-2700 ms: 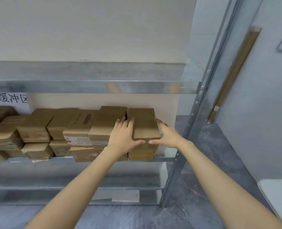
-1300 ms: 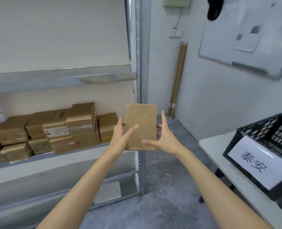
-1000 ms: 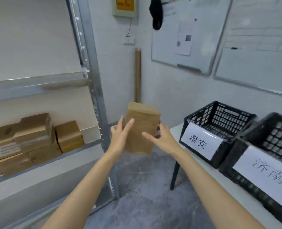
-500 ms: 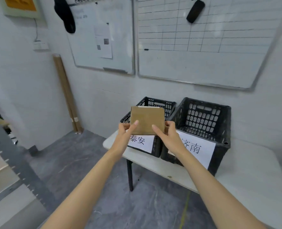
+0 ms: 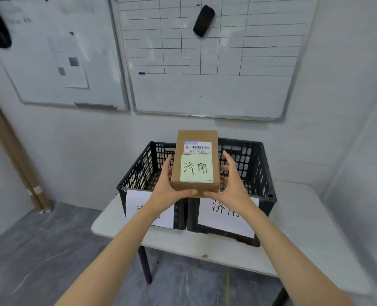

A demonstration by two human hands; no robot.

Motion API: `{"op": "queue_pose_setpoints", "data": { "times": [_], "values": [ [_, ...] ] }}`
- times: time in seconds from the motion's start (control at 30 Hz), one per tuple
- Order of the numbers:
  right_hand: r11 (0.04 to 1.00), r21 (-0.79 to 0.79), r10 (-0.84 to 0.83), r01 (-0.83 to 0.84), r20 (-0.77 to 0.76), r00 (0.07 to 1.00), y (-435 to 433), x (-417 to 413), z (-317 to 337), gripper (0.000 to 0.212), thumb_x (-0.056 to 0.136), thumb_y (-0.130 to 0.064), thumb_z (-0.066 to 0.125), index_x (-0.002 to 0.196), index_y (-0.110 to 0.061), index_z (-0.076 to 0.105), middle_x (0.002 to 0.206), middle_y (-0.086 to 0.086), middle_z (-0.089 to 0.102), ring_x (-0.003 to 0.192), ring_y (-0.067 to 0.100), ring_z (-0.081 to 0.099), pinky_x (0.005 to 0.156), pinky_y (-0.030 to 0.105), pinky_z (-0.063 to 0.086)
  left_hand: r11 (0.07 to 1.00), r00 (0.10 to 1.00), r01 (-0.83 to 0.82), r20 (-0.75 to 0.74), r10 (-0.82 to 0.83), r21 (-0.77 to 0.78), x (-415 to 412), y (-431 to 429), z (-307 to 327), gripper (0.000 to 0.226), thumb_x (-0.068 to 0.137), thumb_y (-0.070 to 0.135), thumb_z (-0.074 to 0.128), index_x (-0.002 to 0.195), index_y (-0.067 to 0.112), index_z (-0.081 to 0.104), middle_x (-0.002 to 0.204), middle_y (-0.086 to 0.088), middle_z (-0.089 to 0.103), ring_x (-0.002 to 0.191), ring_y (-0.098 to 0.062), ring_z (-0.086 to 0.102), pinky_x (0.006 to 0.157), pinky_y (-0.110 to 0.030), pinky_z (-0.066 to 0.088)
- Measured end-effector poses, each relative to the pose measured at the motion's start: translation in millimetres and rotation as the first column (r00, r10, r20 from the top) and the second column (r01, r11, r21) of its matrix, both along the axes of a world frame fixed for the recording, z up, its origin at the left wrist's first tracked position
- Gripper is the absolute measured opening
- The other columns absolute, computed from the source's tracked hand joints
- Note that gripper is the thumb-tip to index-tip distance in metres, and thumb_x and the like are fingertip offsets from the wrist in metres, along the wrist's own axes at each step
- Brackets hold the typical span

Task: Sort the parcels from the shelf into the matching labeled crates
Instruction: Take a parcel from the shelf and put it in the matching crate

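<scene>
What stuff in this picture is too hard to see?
Head view:
1. Left crate's label: writing mostly covered by the left forearm.
2. Crate insides: largely hidden behind the parcel, left hand and right hand.
3. Print under the parcel's barcode: too small.
4. Papers on the left whiteboard: blurred.

Head view, downward toward near crates (image 5: 245,164)

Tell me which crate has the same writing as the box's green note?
The right crate: its sign reads 济南, like the note. The left crate's label is partly covered.
</scene>
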State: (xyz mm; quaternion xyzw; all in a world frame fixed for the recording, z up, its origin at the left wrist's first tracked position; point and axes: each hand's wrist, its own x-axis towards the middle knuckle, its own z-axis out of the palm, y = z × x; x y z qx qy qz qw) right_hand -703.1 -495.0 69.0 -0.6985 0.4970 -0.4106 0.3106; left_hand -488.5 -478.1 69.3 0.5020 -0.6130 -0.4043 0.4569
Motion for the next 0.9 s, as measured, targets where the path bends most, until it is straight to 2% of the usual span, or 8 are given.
{"op": "queue_pose_setpoints", "data": {
  "times": [0.13,0.27,0.3,0.43,0.5,0.63,0.8,0.9],
  "values": [
    [0.999,-0.019,-0.04,0.04,-0.006,0.999,-11.4,4.3,-7.3,0.129,0.06,-0.03,0.094,0.151,-0.049,0.005,0.143,-0.002,0.038,0.131,0.015,0.045,0.105,0.05,0.047,0.994,0.998,0.064,0.032,-0.062,-0.088,3.1,-24.7,-8.8,0.112,0.056,0.039,0.09,0.149,0.033,0.027,0.139,0.01,0.052,0.131,-0.008,0.046,0.107,-0.041,0.044],
    [0.998,-0.022,-0.052,0.052,-0.002,0.999,-23.8,8.1,-12.1,0.128,0.057,-0.038,0.094,0.151,-0.05,0.008,0.142,0.001,0.039,0.129,0.014,0.046,0.104,0.052,0.048,0.987,0.996,0.081,0.046,-0.076,-0.139,3.9,-41.9,-11.1,0.097,0.06,0.03,0.088,0.139,0.042,0.033,0.135,0.012,0.055,0.128,-0.004,0.048,0.1,-0.022,0.044],
    [0.999,-0.019,-0.048,0.048,0.004,0.999,-26.9,9.5,-13.3,0.127,0.056,-0.041,0.093,0.151,-0.051,0.009,0.144,0.0,0.039,0.13,0.014,0.046,0.104,0.052,0.048,0.986,0.996,0.077,0.044,-0.071,-0.149,4.9,-45.3,-11.6,0.096,0.06,0.03,0.088,0.137,0.044,0.033,0.134,0.012,0.055,0.128,-0.004,0.048,0.1,-0.02,0.044],
    [0.998,-0.028,-0.047,0.047,0.002,0.999,-37.4,15.4,-12.3,0.122,0.061,-0.039,0.093,0.152,-0.044,0.012,0.141,-0.016,0.042,0.132,0.006,0.043,0.108,0.044,0.045,0.984,0.998,0.056,0.037,-0.05,-0.167,7.4,-59.1,-15.2,0.095,0.061,0.026,0.088,0.136,0.045,0.033,0.133,0.01,0.054,0.127,-0.005,0.049,0.099,-0.025,0.048],
    [0.998,-0.038,-0.045,0.045,0.004,0.999,-43.1,16.3,-9.6,0.12,0.061,-0.042,0.093,0.152,-0.042,0.014,0.139,-0.023,0.043,0.131,0.002,0.043,0.109,0.042,0.044,0.984,0.999,0.038,0.036,-0.032,-0.174,4.1,-65.5,-14.7,0.097,0.059,0.031,0.089,0.137,0.044,0.034,0.134,0.007,0.053,0.129,-0.008,0.048,0.101,-0.03,0.048],
    [0.998,-0.052,-0.026,0.025,-0.016,1.0,-58.7,13.6,-6.5,0.125,0.06,-0.054,0.09,0.153,-0.046,0.008,0.152,-0.016,0.037,0.14,0.006,0.036,0.113,0.043,0.038,0.985,0.998,0.028,0.061,-0.017,-0.17,-7.2,-83.7,-18.2,0.114,0.052,0.056,0.088,0.147,0.035,0.03,0.137,0.005,0.049,0.132,-0.014,0.044,0.105,-0.043,0.046],
    [0.998,-0.047,-0.045,0.038,-0.16,0.986,-83.1,-2.5,-15.3,0.117,0.072,-0.055,0.078,0.157,-0.04,-0.001,0.156,-0.005,0.027,0.129,0.001,0.033,0.107,0.032,0.038,0.981,0.994,0.067,0.098,-0.049,-0.181,-26.3,-119.9,-31.7,0.115,0.055,0.062,0.086,0.15,0.037,0.025,0.139,0.007,0.05,0.133,-0.018,0.043,0.104,-0.05,0.044],
    [0.998,-0.046,-0.047,0.04,-0.175,0.983,-104.9,-18.1,-24.8,0.117,0.069,-0.068,0.067,0.157,-0.04,-0.007,0.158,-0.005,0.025,0.131,0.004,0.035,0.106,0.031,0.039,0.976,0.99,0.091,0.121,-0.068,-0.199,-41.5,-141.2,-32.1,0.105,0.061,0.052,0.087,0.148,0.035,0.03,0.137,0.011,0.051,0.132,-0.014,0.044,0.106,-0.045,0.043]
  ]
}}
